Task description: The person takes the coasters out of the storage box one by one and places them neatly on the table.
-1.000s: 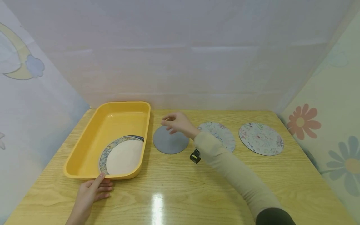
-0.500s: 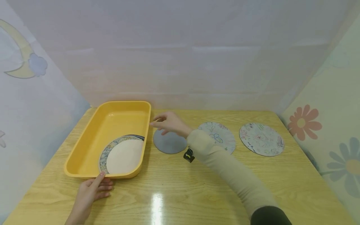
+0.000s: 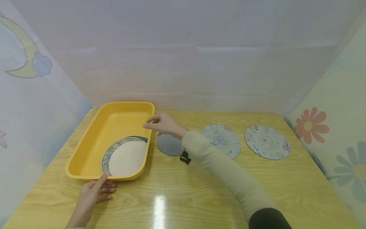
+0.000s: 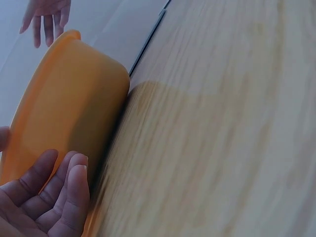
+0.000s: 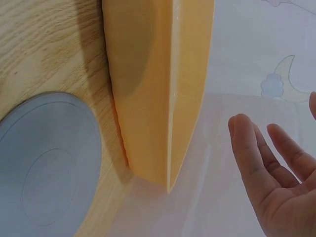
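Observation:
A yellow plastic tub point(image 3: 123, 122) stands at the left of the table. In its near right part lies a round plate point(image 3: 127, 159) with a white middle and a patterned border; a dark blue edge shows behind it. My left hand point(image 3: 91, 194) holds the tub's near rim, thumb over the top and the other fingers outside, by the wall point(image 4: 74, 98). Above the tub's right rim hovers my right hand point(image 3: 164, 123), fingers loosely bent and holding nothing. Beneath that arm is a grey disc point(image 5: 49, 168), partly hidden in the head view.
Two pale round discs with coloured drawings, a middle one point(image 3: 220, 141) and a right one point(image 3: 267, 142), lie on the wooden table point(image 3: 200, 197). A pale sheet point(image 3: 183, 63) hangs behind. Side walls carry moon and flower pictures.
My right hand has moved left, from above the grey disc to above the tub's right rim. The left hand keeps its place on the near rim.

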Demonstrator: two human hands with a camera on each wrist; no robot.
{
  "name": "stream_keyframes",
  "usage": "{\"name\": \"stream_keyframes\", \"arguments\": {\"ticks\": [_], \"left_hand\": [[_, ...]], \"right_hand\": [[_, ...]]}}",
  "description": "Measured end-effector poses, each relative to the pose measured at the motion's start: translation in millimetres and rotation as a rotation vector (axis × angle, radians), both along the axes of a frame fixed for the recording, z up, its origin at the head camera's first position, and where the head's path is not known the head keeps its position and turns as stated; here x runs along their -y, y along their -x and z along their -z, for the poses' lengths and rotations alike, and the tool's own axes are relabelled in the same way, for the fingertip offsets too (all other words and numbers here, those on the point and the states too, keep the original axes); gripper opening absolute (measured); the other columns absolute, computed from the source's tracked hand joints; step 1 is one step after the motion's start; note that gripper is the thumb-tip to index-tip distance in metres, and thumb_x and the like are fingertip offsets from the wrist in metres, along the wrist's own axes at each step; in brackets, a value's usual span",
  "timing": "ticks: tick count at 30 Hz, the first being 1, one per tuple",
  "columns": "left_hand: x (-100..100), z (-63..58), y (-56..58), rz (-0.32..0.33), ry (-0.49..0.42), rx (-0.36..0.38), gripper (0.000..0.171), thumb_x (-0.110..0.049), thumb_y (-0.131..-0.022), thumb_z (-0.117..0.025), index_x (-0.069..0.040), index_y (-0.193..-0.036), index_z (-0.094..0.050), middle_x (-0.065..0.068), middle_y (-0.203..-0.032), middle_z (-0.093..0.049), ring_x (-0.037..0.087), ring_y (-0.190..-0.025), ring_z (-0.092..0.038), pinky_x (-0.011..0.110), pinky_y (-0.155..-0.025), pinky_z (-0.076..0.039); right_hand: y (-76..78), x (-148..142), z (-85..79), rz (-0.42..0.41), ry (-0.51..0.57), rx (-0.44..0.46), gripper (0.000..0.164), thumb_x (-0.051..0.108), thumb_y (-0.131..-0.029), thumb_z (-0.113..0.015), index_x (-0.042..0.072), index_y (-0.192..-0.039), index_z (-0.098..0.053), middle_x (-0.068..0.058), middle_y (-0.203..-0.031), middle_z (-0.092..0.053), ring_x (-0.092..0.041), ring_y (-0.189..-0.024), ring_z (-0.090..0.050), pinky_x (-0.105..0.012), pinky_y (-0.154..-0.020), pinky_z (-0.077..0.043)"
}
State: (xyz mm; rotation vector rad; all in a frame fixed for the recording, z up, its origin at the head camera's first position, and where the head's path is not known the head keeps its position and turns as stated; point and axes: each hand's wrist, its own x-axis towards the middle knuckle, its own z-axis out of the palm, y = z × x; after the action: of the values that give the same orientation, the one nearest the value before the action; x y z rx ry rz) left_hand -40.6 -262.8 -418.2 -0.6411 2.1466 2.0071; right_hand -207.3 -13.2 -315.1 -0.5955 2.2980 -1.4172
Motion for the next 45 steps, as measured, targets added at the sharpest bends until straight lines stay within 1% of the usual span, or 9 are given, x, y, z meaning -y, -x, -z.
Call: {"name": "stream_keyframes", "arguments": {"ticks": [8,11,16,24,27,32,36,39,45], "left_hand": [[1,1.2,0.5,-0.002,0.002,0.009,0.052,-0.042,-0.093,-0.048,0.007,-0.092,-0.065,0.003,-0.079,-0.068,0.014,-0.071,-0.065,0.031,-0.065,-0.057],[1,1.2,0.7,0.0,0.006,0.01,0.052,-0.042,-0.093,-0.048,0.006,-0.092,-0.065,0.004,-0.079,-0.068,0.014,-0.071,-0.065,0.031,-0.065,-0.057],[1,1.5,0.7,0.0,0.008,0.009,0.052,-0.042,-0.093,-0.048,0.007,-0.092,-0.065,0.004,-0.079,-0.068,0.014,-0.071,-0.065,0.031,-0.065,-0.057],[2,1.8,0.1,0.003,0.017,-0.004,0.053,-0.042,-0.093,-0.048,0.008,-0.092,-0.064,0.005,-0.079,-0.068,0.015,-0.071,-0.065,0.032,-0.064,-0.057],[2,2.4,0.2,0.002,0.015,-0.006,0.052,-0.042,-0.093,-0.048,0.007,-0.091,-0.065,0.005,-0.079,-0.068,0.015,-0.071,-0.065,0.032,-0.064,-0.057],[2,2.9,-0.1,-0.001,0.011,0.001,0.051,-0.042,-0.093,-0.048,0.007,-0.091,-0.065,0.005,-0.078,-0.068,0.015,-0.071,-0.065,0.032,-0.063,-0.057],[3,2.9,-0.3,-0.002,0.014,0.001,0.052,-0.042,-0.093,-0.048,0.008,-0.092,-0.064,0.006,-0.079,-0.068,0.016,-0.071,-0.065,0.032,-0.063,-0.057],[3,3.4,-0.1,-0.003,0.015,0.004,0.052,-0.041,-0.093,-0.048,0.008,-0.092,-0.064,0.006,-0.079,-0.068,0.016,-0.071,-0.065,0.033,-0.063,-0.057],[3,4.8,1.5,-0.001,0.011,-0.003,0.049,-0.039,-0.094,-0.047,0.007,-0.091,-0.064,0.006,-0.079,-0.068,0.015,-0.07,-0.065,0.032,-0.063,-0.057]], "right_hand": [[0.3,17,-0.2,-0.034,-0.025,-0.029,0.034,0.034,-0.084,-0.065,0.01,-0.108,-0.066,0.0,-0.089,-0.065,-0.014,-0.076,-0.062,-0.026,-0.062,-0.055],[-0.3,23,-0.2,-0.054,-0.041,-0.044,0.03,0.033,-0.084,-0.066,0.01,-0.103,-0.067,0.001,-0.09,-0.065,-0.014,-0.076,-0.061,-0.026,-0.062,-0.055],[-1.1,31,-0.2,-0.082,-0.053,-0.062,0.027,0.032,-0.084,-0.066,0.011,-0.1,-0.068,0.0,-0.094,-0.065,-0.013,-0.076,-0.06,-0.032,-0.067,-0.056],[3.2,42,3.9,-0.095,-0.1,-0.064,0.027,0.031,-0.085,-0.065,0.01,-0.102,-0.068,-0.001,-0.094,-0.065,-0.014,-0.075,-0.06,-0.036,-0.072,-0.056],[6.4,46,7.6,-0.094,-0.125,-0.052,0.029,0.03,-0.085,-0.066,0.009,-0.105,-0.067,-0.001,-0.096,-0.063,-0.014,-0.075,-0.06,-0.035,-0.072,-0.056],[8.9,55,12.7,-0.118,-0.177,-0.062,0.028,0.021,-0.082,-0.07,0.006,-0.105,-0.066,-0.003,-0.097,-0.063,-0.013,-0.073,-0.059,-0.034,-0.071,-0.056],[10.1,61,17.3,-0.141,-0.242,-0.116,0.025,0.014,-0.08,-0.07,0.003,-0.103,-0.066,-0.004,-0.093,-0.063,-0.016,-0.071,-0.059,-0.026,-0.062,-0.053],[12.0,66,21.6,-0.139,-0.273,-0.124,0.026,0.013,-0.08,-0.07,0.004,-0.105,-0.066,-0.002,-0.093,-0.062,-0.016,-0.071,-0.058,-0.02,-0.056,-0.049],[15.8,75,31.6,-0.154,-0.328,-0.132,0.03,0.016,-0.081,-0.071,0.005,-0.108,-0.066,-0.002,-0.102,-0.062,-0.012,-0.079,-0.056,-0.019,-0.06,-0.048]]}}
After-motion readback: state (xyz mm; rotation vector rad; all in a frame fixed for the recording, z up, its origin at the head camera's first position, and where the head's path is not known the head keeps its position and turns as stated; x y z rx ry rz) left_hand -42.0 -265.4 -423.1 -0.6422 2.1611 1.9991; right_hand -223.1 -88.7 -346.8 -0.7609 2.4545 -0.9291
